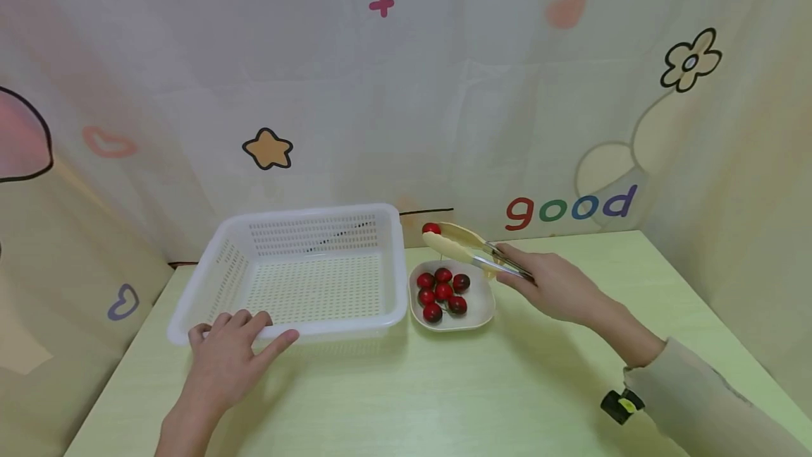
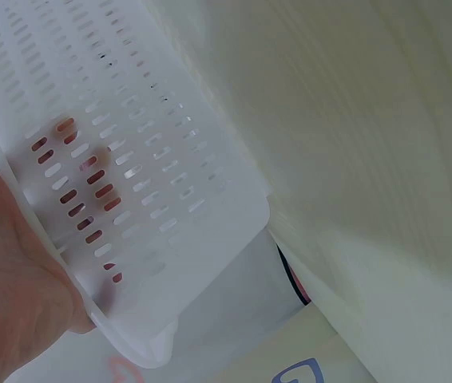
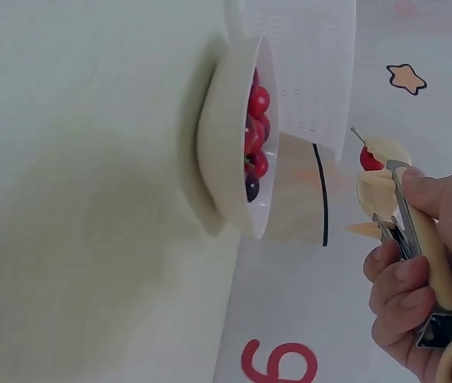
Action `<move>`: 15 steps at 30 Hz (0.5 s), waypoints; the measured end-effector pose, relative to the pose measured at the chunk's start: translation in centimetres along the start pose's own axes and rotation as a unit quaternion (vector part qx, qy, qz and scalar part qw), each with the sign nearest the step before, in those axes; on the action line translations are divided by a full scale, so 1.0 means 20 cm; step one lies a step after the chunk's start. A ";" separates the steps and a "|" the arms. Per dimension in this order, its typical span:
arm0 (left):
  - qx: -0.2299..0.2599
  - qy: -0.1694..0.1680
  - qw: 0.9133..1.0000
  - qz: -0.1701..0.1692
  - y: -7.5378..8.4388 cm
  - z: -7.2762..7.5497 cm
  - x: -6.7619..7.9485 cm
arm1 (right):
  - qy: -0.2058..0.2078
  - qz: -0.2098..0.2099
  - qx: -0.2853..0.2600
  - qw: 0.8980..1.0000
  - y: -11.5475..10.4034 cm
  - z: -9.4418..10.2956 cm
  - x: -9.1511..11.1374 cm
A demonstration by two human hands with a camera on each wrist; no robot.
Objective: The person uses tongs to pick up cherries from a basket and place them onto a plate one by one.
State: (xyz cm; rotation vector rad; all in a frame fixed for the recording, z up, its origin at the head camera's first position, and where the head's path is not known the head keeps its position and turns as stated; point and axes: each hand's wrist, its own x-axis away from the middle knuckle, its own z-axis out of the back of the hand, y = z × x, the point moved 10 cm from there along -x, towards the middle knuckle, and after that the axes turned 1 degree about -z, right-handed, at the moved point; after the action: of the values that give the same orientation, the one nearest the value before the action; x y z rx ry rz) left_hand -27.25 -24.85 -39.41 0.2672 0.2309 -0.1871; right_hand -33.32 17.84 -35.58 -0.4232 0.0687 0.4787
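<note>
My right hand grips cream-tipped metal tongs, also seen as tongs in the right wrist view. The tong tips pinch one red cherry above and behind a small cream bowl. The cherry shows a thin stem. Several red and dark cherries lie in the bowl. A white perforated basket stands left of the bowl and holds nothing. My left hand rests on its near rim with fingers straight. The basket wall fills the left wrist view.
The pale green table is walled by a patterned curtain at the back and sides. A black and yellow wrist mount sits on my right sleeve.
</note>
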 end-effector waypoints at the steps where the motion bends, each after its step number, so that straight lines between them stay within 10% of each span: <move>1: 0.000 -0.001 1.000 0.000 0.00 0.00 0.00 | -0.001 -0.002 0.000 1.000 0.01 0.00 0.01; 15: 0.000 0.006 1.000 0.002 0.00 0.00 0.00 | -0.001 -0.037 0.003 0.999 0.13 -0.05 0.22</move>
State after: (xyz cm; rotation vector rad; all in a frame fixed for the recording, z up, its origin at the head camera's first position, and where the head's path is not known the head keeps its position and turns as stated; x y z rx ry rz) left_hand -27.21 -24.95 -39.37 0.2698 0.2430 -0.1825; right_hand -30.64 21.43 -38.17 -0.4182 0.0521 0.4053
